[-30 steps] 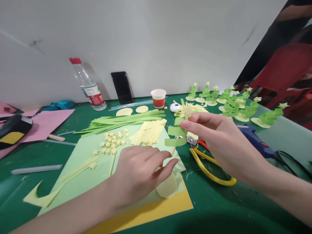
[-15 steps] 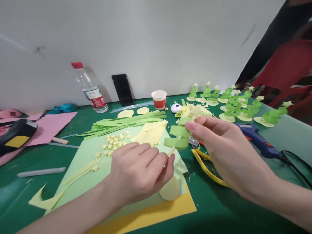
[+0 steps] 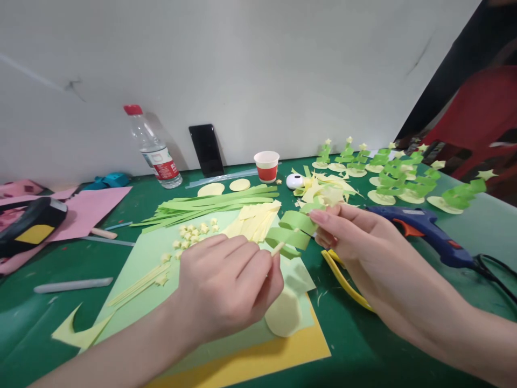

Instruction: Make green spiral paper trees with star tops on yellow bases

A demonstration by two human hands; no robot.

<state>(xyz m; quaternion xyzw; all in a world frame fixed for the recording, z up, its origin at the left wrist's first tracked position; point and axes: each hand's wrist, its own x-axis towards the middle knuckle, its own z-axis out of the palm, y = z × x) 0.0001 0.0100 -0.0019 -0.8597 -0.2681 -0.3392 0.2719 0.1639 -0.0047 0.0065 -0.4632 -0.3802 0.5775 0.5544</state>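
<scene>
Between my hands is a green paper spiral (image 3: 287, 237) threaded around a thin pale-yellow stick (image 3: 277, 248). My left hand (image 3: 232, 280) is closed, thumb and forefinger pinching the stick's lower end. My right hand (image 3: 363, 258) pinches the spiral's upper end between thumb and fingers. Below them a pale-yellow paper disc (image 3: 283, 312) lies on light green sheets (image 3: 141, 302). Small folded paper stars (image 3: 191, 233), cream paper strips (image 3: 254, 222) and green paper strips (image 3: 202, 203) lie beyond my left hand.
Several finished paper trees (image 3: 393, 178) stand at the back right, near a blue glue gun (image 3: 428, 231). Yellow-handled pliers (image 3: 347, 283) lie under my right hand. A paper cup (image 3: 266, 166), phone (image 3: 207, 151), bottle (image 3: 159, 156) and tape measure (image 3: 34, 223) stand around.
The green spiral has tilted, and its loops now look wider. My right hand has shifted slightly down and right; my left hand keeps its pinch on the stick. The view has shifted slightly.
</scene>
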